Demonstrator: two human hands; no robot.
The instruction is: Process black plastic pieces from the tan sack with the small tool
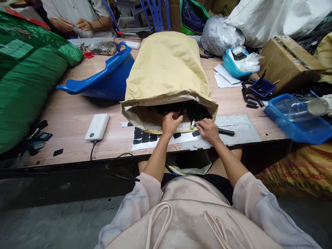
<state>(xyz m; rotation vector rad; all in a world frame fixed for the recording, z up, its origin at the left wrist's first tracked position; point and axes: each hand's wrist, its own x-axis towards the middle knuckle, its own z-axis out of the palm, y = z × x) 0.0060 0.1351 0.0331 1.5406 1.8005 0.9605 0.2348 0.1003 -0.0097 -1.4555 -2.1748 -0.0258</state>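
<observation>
A: Where is the hammer-like tool (225, 131)?
B: In the right hand (208, 130), its grip closed round the shaft, at the mouth of the tan sack (167, 65) on the desk (70, 121).
A: Which way does it lie?
B: Roughly sideways: black handle (229, 132) out rightward over the grey board (243, 123), yellow-green tip (192, 127) leftward, between the hands but nearer the right.
A: And the left hand (171, 122)?
B: Left of that tip, fingers drawn together before the dark contents (198, 110); whether its grip holds anything, one cannot tell.
</observation>
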